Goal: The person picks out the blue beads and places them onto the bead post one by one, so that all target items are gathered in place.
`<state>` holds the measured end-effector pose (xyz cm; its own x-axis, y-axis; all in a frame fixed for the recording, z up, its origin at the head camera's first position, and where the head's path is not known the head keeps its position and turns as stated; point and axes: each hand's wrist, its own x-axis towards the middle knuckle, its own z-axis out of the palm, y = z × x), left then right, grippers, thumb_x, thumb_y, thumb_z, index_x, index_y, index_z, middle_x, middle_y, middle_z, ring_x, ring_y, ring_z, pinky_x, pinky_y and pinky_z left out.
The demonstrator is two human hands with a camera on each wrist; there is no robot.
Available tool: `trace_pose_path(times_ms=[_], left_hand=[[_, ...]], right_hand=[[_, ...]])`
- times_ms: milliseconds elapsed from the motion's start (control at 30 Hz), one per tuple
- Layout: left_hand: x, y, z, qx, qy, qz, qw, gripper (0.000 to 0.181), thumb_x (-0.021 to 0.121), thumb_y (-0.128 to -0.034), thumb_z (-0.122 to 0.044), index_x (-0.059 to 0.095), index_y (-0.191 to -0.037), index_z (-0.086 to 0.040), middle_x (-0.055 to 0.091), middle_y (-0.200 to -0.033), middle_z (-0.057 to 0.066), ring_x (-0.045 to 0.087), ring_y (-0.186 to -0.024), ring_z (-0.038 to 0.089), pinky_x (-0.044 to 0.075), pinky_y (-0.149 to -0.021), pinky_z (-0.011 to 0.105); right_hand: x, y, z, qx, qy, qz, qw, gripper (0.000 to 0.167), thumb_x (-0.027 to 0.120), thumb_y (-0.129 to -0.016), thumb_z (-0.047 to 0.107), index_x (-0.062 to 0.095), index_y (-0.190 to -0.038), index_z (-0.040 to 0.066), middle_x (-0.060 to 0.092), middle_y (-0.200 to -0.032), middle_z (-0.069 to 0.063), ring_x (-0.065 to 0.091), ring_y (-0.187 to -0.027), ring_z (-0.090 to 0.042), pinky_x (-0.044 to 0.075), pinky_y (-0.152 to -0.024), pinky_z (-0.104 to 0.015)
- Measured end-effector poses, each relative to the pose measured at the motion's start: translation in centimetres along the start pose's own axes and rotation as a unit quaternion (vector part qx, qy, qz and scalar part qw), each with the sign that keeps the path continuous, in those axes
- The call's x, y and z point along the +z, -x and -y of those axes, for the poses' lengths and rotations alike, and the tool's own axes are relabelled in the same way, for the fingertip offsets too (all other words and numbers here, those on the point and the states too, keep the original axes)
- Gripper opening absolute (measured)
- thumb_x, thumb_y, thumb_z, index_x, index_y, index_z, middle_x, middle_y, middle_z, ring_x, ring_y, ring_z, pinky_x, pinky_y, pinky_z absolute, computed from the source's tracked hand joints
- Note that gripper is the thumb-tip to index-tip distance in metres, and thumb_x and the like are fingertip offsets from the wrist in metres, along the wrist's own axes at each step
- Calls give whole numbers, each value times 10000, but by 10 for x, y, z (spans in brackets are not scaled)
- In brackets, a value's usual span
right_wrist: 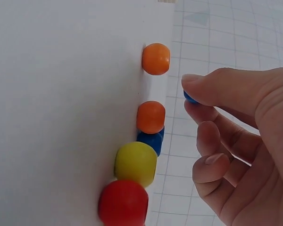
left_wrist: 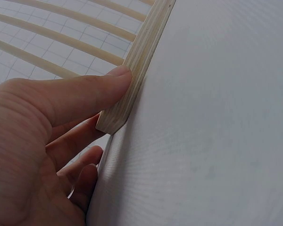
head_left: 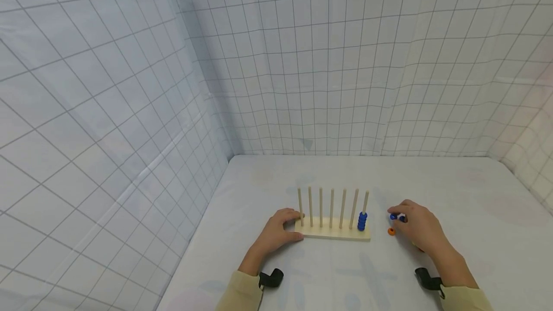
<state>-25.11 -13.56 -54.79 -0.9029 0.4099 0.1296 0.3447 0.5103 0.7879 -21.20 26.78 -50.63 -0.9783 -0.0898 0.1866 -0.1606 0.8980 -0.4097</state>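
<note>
A wooden peg rack (head_left: pixel 332 235) with several upright pegs stands on the table. Several blue beads (head_left: pixel 362 221) are stacked on its rightmost peg. At the rack's left end, my left hand (head_left: pixel 278 229) grips the base, thumb (left_wrist: pixel 115 87) on the front edge and fingers behind it. To the right of the rack, my right hand (head_left: pixel 416 224) pinches a blue bead (right_wrist: pixel 190 98) between thumb and index finger, raised off the table. Near this hand lie orange beads (right_wrist: pixel 155 59), a blue bead (right_wrist: pixel 150 142), a yellow bead (right_wrist: pixel 136 164) and a red bead (right_wrist: pixel 123 203).
The white table (head_left: pixel 337 277) meets a white gridded cloth wall (head_left: pixel 328 85) at the back, with more gridded cloth at the left (head_left: pixel 108 133) and right. In the head view the right hand partly hides the loose beads.
</note>
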Motion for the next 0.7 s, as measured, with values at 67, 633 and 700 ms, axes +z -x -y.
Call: trace_pose_path(times_ms=[67, 633, 700], left_hand=[[0, 0, 0, 15, 9, -5, 10000, 557, 877, -781, -321, 691, -1284, -171, 569, -1379, 34, 456, -1348, 256, 356, -1117, 503], [0, 0, 1, 58, 30, -6, 10000, 564, 880, -777, -308, 691, -1285, -155, 557, -1395, 57, 461, -1344, 267, 361, -1113, 506], [0, 0, 2, 50, 29, -15, 10000, 566, 881, -777, -309, 691, -1286, -151, 554, -1400, 63, 460, -1346, 270, 360, -1114, 507]], right_hand=[[-1, 0, 1, -14, -18, -36, 10000, 269, 811, -824, 106, 773, -1088, 72, 642, -984, -43, 530, -721, -172, 451, -573, -343], [-6, 2, 8, -96, 126, -203, 9997, 276, 824, -827, 135, 761, -1093, 102, 627, -965, -16, 491, -696, -158, 395, -538, -308], [-7, 2, 9, -86, 143, -186, 9997, 285, 825, -829, 138, 757, -1105, 107, 623, -941, -6, 487, -687, -157, 392, -532, -309]])
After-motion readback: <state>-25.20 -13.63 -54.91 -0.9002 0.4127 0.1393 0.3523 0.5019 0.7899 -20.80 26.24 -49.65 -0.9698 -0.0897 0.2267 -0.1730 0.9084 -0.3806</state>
